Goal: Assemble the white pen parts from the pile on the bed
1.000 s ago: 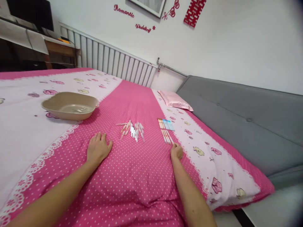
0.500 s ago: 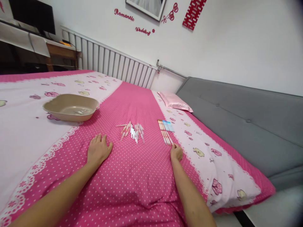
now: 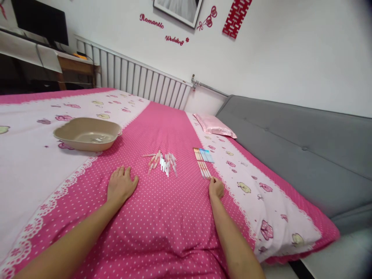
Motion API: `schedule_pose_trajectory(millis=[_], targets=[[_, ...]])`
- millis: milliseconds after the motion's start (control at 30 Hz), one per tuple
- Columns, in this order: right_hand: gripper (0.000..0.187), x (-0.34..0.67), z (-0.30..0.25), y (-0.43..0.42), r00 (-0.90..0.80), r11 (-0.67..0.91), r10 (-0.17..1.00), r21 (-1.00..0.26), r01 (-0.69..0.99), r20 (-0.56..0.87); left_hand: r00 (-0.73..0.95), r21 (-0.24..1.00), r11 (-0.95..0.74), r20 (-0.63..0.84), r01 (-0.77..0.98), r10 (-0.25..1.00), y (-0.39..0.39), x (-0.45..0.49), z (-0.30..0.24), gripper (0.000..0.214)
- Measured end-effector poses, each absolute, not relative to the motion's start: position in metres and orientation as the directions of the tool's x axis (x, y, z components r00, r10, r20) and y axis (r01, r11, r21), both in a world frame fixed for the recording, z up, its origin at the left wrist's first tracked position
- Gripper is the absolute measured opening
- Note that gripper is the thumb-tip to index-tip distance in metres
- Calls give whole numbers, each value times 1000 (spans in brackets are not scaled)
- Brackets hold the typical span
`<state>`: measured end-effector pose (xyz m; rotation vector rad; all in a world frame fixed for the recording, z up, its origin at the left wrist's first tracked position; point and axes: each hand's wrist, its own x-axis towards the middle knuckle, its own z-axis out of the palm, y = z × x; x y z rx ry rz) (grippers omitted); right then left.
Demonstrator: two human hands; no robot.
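Note:
My right hand (image 3: 216, 188) rests on the pink dotted bedspread (image 3: 174, 209), its thumb and fingers pinched at the lower end of a slim pink-and-white pen (image 3: 208, 173). That pen is the rightmost of a short row of similar pens (image 3: 202, 169). Just above them lies a second row, with orange pens (image 3: 197, 154) on the left and light blue pens (image 3: 206, 155) on the right. My left hand (image 3: 122, 183) lies flat with its fingers apart, holding nothing. Between the hands is a loose pile of pink pens (image 3: 171, 159) and white pens (image 3: 162, 162).
A beige plastic basin (image 3: 87, 145) stands on the bed at the left, with a few small pale pieces inside. A pink pillow (image 3: 215, 126) lies near the grey headboard (image 3: 290, 155). Beyond the bed are a white radiator (image 3: 136, 71) and a desk with a monitor (image 3: 40, 23).
The pen at my right fingertips has straightened slightly and sits closer in line with its row. My left hand stays in place. The camera view has shifted a little.

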<state>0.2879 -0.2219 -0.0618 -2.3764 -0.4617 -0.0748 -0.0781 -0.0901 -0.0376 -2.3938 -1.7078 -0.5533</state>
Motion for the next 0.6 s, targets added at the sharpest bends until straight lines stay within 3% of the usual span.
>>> schedule_pose_trajectory(millis=[600], targets=[[35,281,-60,-227,938,-743,270,-572,347,218,271,154,-341,352,928,896,-94,-80,-37,58]])
